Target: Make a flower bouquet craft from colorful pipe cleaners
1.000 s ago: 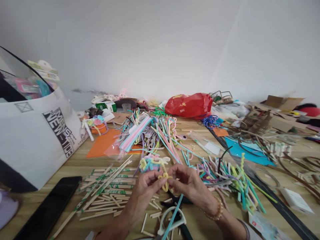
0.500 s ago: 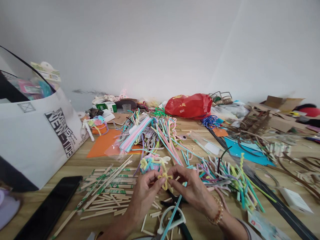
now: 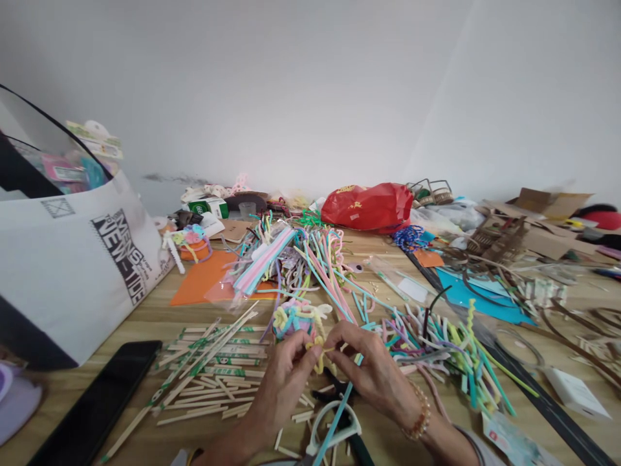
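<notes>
Between my two hands is a small looped piece of yellow pipe cleaner (image 3: pixel 318 362). My left hand (image 3: pixel 286 372) pinches it between thumb and fingers from the left. From the right, my right hand (image 3: pixel 366 362) pinches its other side, fingertips close to the left thumb. Just beyond them stands a pastel bundle of twisted pipe cleaners (image 3: pixel 294 317) in blue, pink and yellow. Below my hands lie white-handled scissors (image 3: pixel 356 421), with a blue pipe cleaner (image 3: pixel 334 424) across them. Dark-handled pliers or cutters (image 3: pixel 359 448) are partly covered there.
Cut wooden chopsticks (image 3: pixel 213 395) lie left of my hands, beside a black phone (image 3: pixel 97 401). Heaps of pipe cleaners (image 3: pixel 320 252) lie ahead and to the right. A white tote bag (image 3: pixel 63 259) stands at left; a red bag (image 3: pixel 366 207) is by the wall.
The yellow loops have turned slightly between my fingertips, and my right fingers have shifted a little. The whole view has moved slightly; the things on the table lie as before.
</notes>
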`<state>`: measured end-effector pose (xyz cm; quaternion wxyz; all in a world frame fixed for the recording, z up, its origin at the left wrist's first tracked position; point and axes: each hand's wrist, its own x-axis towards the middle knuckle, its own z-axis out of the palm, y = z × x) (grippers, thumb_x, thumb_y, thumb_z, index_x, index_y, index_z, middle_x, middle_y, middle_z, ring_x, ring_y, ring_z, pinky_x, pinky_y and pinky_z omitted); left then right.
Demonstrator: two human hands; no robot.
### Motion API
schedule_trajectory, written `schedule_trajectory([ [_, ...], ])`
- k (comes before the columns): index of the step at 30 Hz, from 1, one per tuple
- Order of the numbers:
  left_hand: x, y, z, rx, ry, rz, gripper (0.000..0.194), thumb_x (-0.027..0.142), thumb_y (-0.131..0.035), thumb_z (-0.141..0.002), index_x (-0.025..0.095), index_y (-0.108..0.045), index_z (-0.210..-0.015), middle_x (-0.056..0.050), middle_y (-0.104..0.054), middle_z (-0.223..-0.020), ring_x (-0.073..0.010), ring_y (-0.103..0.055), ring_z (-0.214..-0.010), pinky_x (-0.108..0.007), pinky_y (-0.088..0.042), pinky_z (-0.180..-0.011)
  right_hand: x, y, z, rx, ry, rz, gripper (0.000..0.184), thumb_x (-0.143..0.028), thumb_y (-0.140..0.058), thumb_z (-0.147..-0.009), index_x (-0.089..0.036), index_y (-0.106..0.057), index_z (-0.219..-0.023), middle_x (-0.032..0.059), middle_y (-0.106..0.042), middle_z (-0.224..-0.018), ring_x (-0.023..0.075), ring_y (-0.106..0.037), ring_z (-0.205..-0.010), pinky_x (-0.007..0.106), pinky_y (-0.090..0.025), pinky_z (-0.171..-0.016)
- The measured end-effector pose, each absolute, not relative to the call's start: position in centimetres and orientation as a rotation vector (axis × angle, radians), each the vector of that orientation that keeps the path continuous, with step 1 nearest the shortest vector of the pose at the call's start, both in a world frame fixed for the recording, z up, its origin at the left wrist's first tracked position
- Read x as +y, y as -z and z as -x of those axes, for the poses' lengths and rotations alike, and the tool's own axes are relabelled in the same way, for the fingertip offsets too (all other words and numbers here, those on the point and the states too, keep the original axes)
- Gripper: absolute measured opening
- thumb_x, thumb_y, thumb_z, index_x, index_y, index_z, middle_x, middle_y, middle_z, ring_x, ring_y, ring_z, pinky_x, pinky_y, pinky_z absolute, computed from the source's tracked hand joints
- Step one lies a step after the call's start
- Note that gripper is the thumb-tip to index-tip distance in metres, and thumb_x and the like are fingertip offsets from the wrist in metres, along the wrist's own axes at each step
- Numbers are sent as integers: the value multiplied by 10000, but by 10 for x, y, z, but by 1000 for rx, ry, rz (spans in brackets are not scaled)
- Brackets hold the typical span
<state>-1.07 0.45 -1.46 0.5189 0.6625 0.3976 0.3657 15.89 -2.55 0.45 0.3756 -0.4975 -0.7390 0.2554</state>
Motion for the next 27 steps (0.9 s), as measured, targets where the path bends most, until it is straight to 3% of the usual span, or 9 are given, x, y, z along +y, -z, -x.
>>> schedule_trajectory([
  [7,11,16,10,776,-785,-1214,322,458,-605,-789,167,-527,-674,25,-493,-611,-123,-475,-556,-233,-414,-541,-24,-6,-163,-2143,-546,1103,194,-120,-427,-949,-194,-563,-832,34,-593,-894,141,-564,-794,243,-419,-712],
  [10,9,14,10,790,-816,-1207,308,449,-606,-797,169,-527,-695,24,-504,-630,-124,-483,-568,-232,-420,-548,-23,-9,-165,-2022,-608,1143,75,-194,-514,-929,-193,-574,-884,32,-604,-900,144,-568,-798,244,-433,-718],
  [12,7,12,11,857,-892,-1339,286,421,-587,-826,178,-513,-696,30,-496,-626,-128,-489,-585,-230,-415,-562,-22,-9,-166,-1891,-769,1199,122,-306,-583,-904,-185,-579,-889,16,-604,-829,137,-564,-736,234,-442,-668],
  [15,3,10,13,973,-1070,-1687,230,338,-542,-879,191,-511,-705,33,-502,-622,-133,-497,-590,-232,-403,-577,-19,-6,-165,-1704,-1137,1168,316,-462,-515,-924,-163,-585,-847,-1,-575,-701,117,-542,-625,217,-437,-571],
  [19,0,13,15,894,-1351,-2238,130,167,-509,-894,192,-552,-774,-3,-601,-712,-150,-580,-667,-245,-426,-650,-17,-1,-158,-1483,-1442,1024,423,-548,-511,-896,-139,-578,-814,4,-575,-666,104,-550,-550,219,-470,-532],
  [23,0,15,17,848,-1419,-2508,142,107,-486,-894,202,-552,-811,-14,-615,-705,-167,-597,-669,-259,-423,-651,-17,0,-154,-1401,-1507,999,433,-569,-588,-836,-138,-573,-801,-4,-579,-632,92,-535,-498,212,-470,-506],
  [27,1,11,18,955,-1194,-2430,138,173,-508,-896,210,-557,-772,-24,-633,-710,-178,-611,-678,-268,-415,-649,-19,1,-156,-1460,-1396,1053,374,-510,-593,-857,-139,-567,-815,-28,-537,-595,82,-476,-502,202,-410,-506],
])
